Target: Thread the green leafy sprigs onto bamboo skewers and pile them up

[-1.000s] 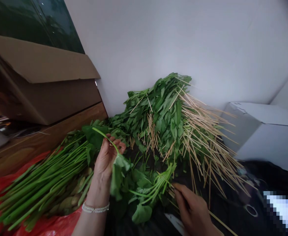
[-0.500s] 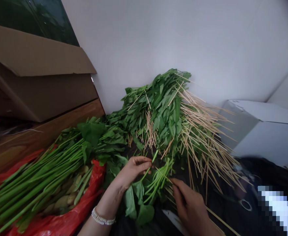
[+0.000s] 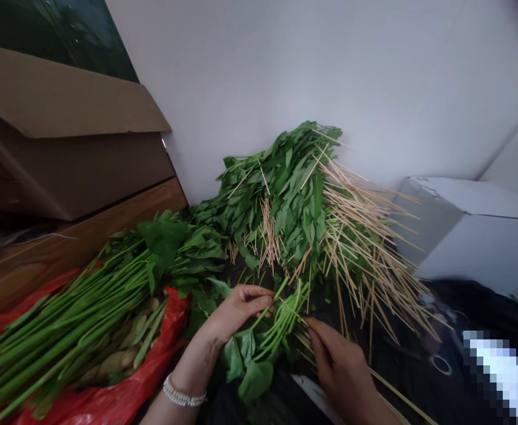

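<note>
I see one green stem [image 3: 280, 290] slanting, cut end up, close against a bunch of bright, curving stems [image 3: 289, 316], leaves drooping, beside a slender, tan, slanting stick [image 3: 403, 396].

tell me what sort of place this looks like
Probably an indoor corner used for preparing vegetables, perhaps at a home or small shop. Leafy greens and thin sticks lie heaped before a white wall, beside long green stems on red plastic.
</note>
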Action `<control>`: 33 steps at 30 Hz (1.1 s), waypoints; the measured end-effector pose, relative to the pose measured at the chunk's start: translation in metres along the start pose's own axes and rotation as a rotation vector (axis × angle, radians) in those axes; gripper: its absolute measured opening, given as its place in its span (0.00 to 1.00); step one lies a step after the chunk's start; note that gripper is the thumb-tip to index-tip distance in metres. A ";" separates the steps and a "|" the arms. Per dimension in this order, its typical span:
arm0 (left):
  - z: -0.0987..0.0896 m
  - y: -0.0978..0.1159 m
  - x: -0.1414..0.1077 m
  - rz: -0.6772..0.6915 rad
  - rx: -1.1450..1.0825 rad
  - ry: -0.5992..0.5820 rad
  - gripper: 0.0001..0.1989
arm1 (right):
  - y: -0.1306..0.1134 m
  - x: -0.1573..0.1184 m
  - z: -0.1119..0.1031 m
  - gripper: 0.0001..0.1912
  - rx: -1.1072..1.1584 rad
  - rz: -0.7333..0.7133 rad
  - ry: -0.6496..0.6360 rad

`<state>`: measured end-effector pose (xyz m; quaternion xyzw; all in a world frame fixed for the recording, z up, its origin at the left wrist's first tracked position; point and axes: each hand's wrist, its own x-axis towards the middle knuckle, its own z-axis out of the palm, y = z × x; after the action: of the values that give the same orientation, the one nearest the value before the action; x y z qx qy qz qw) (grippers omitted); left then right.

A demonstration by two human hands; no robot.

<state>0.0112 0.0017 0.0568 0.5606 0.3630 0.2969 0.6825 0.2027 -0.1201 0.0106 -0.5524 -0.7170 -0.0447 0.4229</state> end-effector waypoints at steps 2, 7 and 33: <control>0.000 0.000 0.000 0.017 0.038 -0.011 0.16 | 0.001 -0.001 0.000 0.13 0.002 -0.003 -0.004; 0.000 0.002 -0.002 0.064 0.129 -0.036 0.13 | 0.001 -0.001 0.000 0.14 0.004 0.006 -0.023; 0.018 -0.007 0.000 0.053 0.108 -0.052 0.15 | -0.004 0.000 0.002 0.14 -0.012 -0.042 -0.019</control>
<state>0.0257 -0.0094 0.0520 0.6135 0.3455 0.2801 0.6525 0.1984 -0.1208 0.0115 -0.5403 -0.7319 -0.0526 0.4118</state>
